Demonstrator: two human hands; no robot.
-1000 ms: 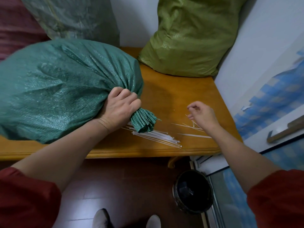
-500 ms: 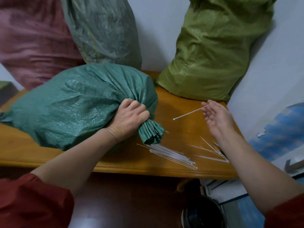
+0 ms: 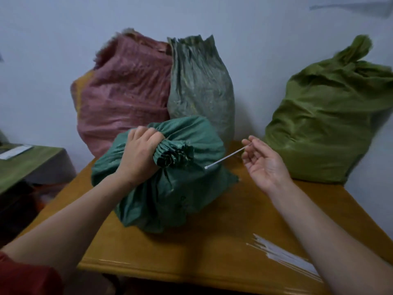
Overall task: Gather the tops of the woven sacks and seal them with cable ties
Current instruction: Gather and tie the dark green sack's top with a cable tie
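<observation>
Woven sacks, four: teal sack (image 3: pixel 170 199) at frame centre on the wooden table (image 3: pixel 212 252), pink sack (image 3: pixel 119 99) and grey-green sack (image 3: pixel 200 86) behind it, olive sack (image 3: pixel 327 128) at right. Hands, two: left hand (image 3: pixel 140 154) clenched round the teal sack's gathered neck (image 3: pixel 172 155); right hand (image 3: pixel 263 165), fingers loosely spread, pinching one cable tie (image 3: pixel 227 156) by its end. Step judged: tie ready, not yet looped, next to pass round the neck beside the fist; spare ties (image 3: pixel 282 256), lower right, uncountable.
</observation>
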